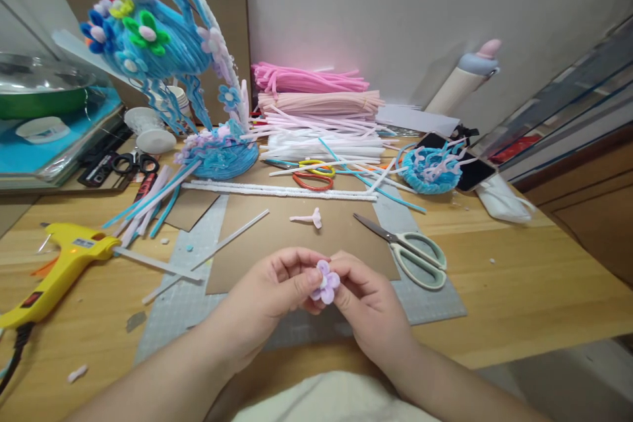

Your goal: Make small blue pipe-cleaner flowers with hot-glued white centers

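Note:
Both my hands meet over the near edge of a brown card sheet [277,237]. They pinch a small lilac pipe-cleaner flower [326,282] with a white centre between them. My left hand [274,290] grips it from the left, thumb pressed against the petals. My right hand [368,303] closes on it from the right, fingers curled. A small pale pink pipe-cleaner piece [309,217] lies on the card just beyond my hands.
Scissors with pale green handles [410,250] lie to the right on a grey cutting mat [188,303]. A yellow glue gun [59,264] rests at left. Behind stand a blue pipe-cleaner sculpture [163,53], stacked pink and white pipe cleaners [316,112], and a small blue basket [430,171].

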Action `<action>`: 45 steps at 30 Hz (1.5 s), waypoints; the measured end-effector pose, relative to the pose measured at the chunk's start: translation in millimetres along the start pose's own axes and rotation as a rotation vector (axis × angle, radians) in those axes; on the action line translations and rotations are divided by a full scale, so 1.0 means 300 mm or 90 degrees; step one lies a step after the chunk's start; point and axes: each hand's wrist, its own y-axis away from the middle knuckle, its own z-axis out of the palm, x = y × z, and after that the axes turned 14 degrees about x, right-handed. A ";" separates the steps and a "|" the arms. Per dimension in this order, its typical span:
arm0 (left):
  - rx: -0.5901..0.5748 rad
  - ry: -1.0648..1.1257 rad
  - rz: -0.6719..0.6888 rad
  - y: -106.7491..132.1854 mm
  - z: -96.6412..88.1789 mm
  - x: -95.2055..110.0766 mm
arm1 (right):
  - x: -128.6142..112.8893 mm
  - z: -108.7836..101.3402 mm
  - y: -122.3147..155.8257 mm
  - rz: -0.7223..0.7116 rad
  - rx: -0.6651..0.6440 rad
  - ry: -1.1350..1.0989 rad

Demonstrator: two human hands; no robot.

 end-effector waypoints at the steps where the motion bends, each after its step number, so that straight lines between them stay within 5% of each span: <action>1: 0.001 0.004 -0.005 -0.001 0.001 -0.002 | 0.001 0.001 0.001 0.010 0.007 0.003; 8: 0.033 0.016 0.014 -0.012 -0.008 -0.004 | 0.000 0.001 -0.009 0.085 0.086 0.046; 18: 0.011 0.141 -0.035 -0.020 -0.030 0.026 | -0.090 -0.005 -0.144 -0.207 -0.059 0.271; 23: 0.073 0.115 -0.023 -0.028 -0.040 0.040 | -0.072 -0.028 -0.164 -0.237 -0.042 0.310; 25: 0.105 0.088 -0.005 -0.034 -0.041 0.038 | -0.059 -0.035 -0.157 -0.200 -0.045 0.273; 29: 0.175 -0.015 0.069 -0.056 -0.051 0.012 | -0.024 -0.023 -0.136 0.030 -0.110 0.188; 34: 0.167 -0.090 0.142 -0.079 -0.059 -0.009 | 0.018 -0.001 -0.128 0.173 -0.119 0.078; 45: 0.216 -0.057 0.079 -0.074 -0.045 -0.013 | 0.016 -0.002 -0.115 0.166 -0.109 0.055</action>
